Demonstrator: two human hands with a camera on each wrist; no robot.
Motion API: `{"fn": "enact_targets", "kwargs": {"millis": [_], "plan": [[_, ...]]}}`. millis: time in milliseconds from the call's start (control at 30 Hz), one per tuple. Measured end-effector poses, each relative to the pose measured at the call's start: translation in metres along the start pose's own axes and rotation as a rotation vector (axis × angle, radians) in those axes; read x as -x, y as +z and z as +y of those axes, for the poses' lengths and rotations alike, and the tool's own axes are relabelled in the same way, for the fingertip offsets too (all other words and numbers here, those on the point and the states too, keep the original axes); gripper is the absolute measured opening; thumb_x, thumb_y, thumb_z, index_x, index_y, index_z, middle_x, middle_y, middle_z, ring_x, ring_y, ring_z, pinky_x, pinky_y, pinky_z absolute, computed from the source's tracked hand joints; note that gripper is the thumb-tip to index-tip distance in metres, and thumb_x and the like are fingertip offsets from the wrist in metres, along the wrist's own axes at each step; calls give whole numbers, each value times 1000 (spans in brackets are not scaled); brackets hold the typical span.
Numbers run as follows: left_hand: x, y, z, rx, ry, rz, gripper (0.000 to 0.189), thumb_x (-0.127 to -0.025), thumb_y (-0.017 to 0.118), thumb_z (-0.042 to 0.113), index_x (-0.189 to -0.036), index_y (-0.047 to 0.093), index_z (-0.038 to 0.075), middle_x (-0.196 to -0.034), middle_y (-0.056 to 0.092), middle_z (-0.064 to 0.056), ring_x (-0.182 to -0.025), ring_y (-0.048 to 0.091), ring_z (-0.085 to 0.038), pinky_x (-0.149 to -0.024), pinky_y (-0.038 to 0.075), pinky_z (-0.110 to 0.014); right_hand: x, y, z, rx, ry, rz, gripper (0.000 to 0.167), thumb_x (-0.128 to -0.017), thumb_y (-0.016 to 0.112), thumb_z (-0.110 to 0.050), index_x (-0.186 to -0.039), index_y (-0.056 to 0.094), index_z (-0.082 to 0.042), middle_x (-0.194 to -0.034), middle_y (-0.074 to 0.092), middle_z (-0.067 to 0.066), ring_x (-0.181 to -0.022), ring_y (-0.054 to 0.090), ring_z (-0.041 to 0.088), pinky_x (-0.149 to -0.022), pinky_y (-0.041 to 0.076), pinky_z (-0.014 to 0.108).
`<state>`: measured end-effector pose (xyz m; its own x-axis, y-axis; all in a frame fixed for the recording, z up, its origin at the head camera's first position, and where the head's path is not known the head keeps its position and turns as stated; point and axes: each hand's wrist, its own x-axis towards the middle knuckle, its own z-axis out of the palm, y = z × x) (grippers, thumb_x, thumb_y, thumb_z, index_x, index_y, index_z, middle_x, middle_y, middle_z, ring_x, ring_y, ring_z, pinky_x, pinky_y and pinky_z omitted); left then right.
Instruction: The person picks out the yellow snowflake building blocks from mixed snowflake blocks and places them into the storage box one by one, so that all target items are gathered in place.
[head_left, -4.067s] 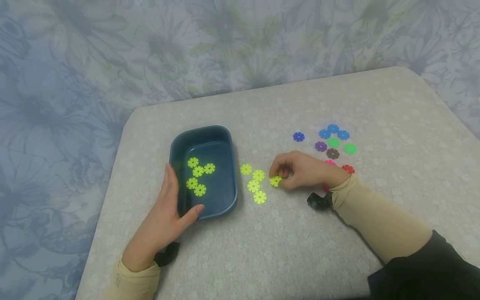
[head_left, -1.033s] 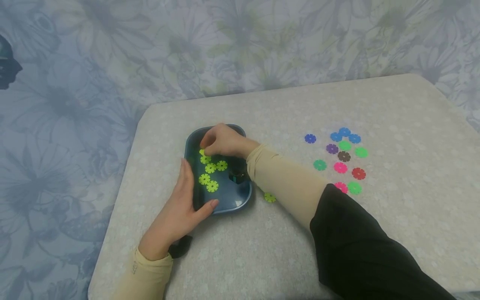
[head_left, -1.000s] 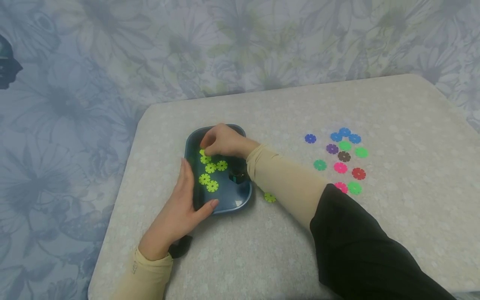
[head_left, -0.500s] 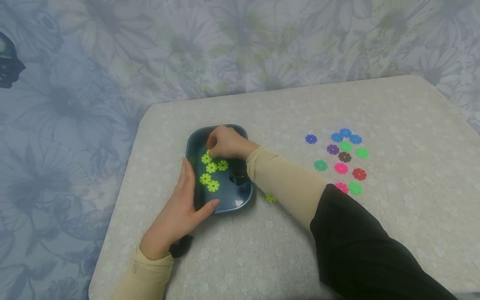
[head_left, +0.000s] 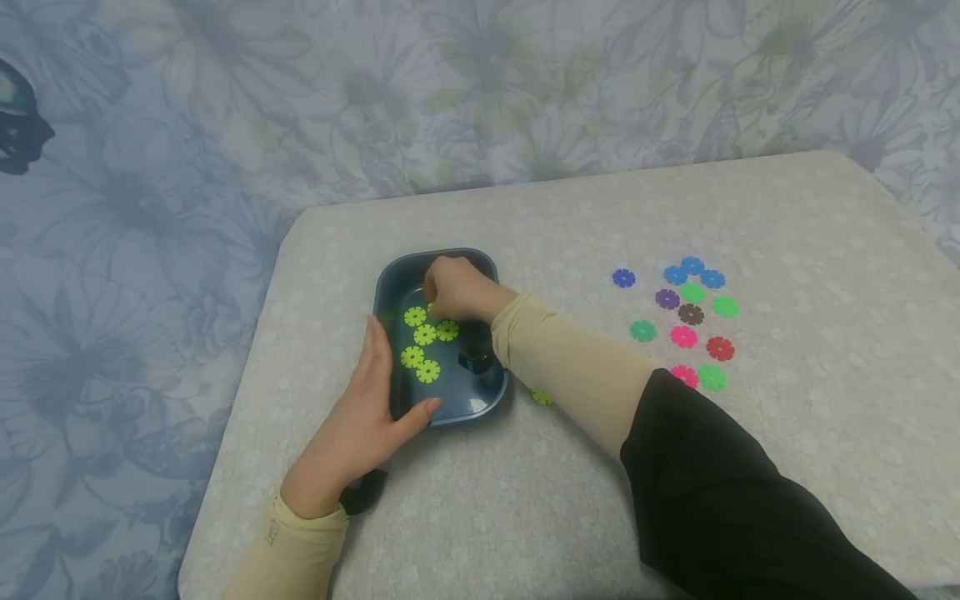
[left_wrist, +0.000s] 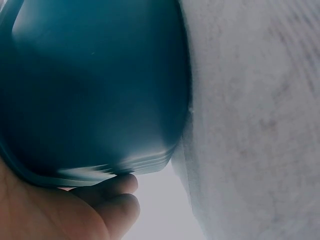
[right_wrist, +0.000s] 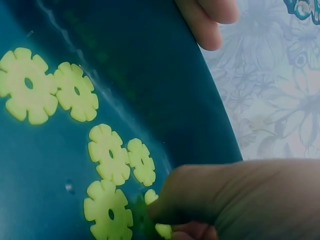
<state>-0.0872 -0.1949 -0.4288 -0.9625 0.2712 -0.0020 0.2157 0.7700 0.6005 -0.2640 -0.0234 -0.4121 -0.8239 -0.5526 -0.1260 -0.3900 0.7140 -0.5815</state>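
A dark blue plastic tub [head_left: 457, 400] stands on the table, with several yellow notched discs [head_left: 424, 335] flat on its floor. My left hand [head_left: 352, 425] holds its near-left corner, fingers along the outer left wall and thumb on the near rim. The left wrist view shows the bent fingertips [left_wrist: 122, 192] against the tub's outside. Inside the tub's far part, my right hand [head_left: 461, 287] pinches one more yellow disc [right_wrist: 151, 196] low over the floor. That disc is mostly hidden by the fingers; in the right wrist view it is tilted beside the lying discs.
Right of the tub, a yellow disc [head_left: 542, 397] shows partly from under the right forearm. Farther right lie loose discs: blue [head_left: 692, 265], purple [head_left: 667, 298], brown [head_left: 691, 314], pink [head_left: 683, 337], red [head_left: 720, 348] and green [head_left: 712, 377]. A floral wall [head_left: 525, 100] stands behind the table.
The right hand has gone from the table right of the tub into it with a yellow disc. During the last second it has slid slightly right inside. The left hand keeps its hold.
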Motion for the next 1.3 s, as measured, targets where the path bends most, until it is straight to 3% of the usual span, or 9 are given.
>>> {"fn": "enact_targets", "kwargs": {"millis": [267,433,667,900,1167,1300], "plan": [[0,1,0,-9,4,6,121,-94,66,61,-160,-26,19,-169,-27,-3,-159,-10,-23,-124,17,-60,0,2,-2,90,-46,1,18,-81,77,-2,-98,75,-5,-95,72,6,-83,64,19,-76,54,29],[0,1,-1,-6,1,5,120,-94,66,61,-158,-29,24,-168,-30,1,-159,-11,-24,-124,16,-60,1,3,-3,146,-98,5,11,-82,75,1,-92,75,-5,-88,72,6,-79,63,19,-73,53,29],[0,1,1,-3,-4,-1,120,-94,66,61,-158,-28,25,-169,-29,-1,-159,-11,-24,-124,16,-60,0,6,-3,216,-129,1,15,-85,72,2,-96,77,-6,-93,74,5,-83,65,18,-78,55,28],[0,1,1,-1,3,-2,121,-94,66,60,-159,-27,20,-169,-29,-2,-159,-11,-24,-124,15,-60,3,5,-6,215,-128,-6,18,-86,72,2,-101,78,-6,-99,75,7,-88,67,18,-83,57,29],[0,1,-1,-1,-2,-8,119,-95,64,60,-158,-28,21,-169,-28,-3,-159,-11,-25,-124,15,-61,3,2,-8,186,-132,26,16,-86,68,3,-96,77,-5,-91,73,6,-79,65,18,-72,55,28],[0,0,-2,5,7,-6,118,-96,65,59,-159,-28,19,-168,-29,-3,-159,-11,-25,-124,15,-61,1,-4,-10,175,-145,60,20,-88,66,0,-105,77,-3,-102,75,9,-92,68,22,-83,56,32]]}}
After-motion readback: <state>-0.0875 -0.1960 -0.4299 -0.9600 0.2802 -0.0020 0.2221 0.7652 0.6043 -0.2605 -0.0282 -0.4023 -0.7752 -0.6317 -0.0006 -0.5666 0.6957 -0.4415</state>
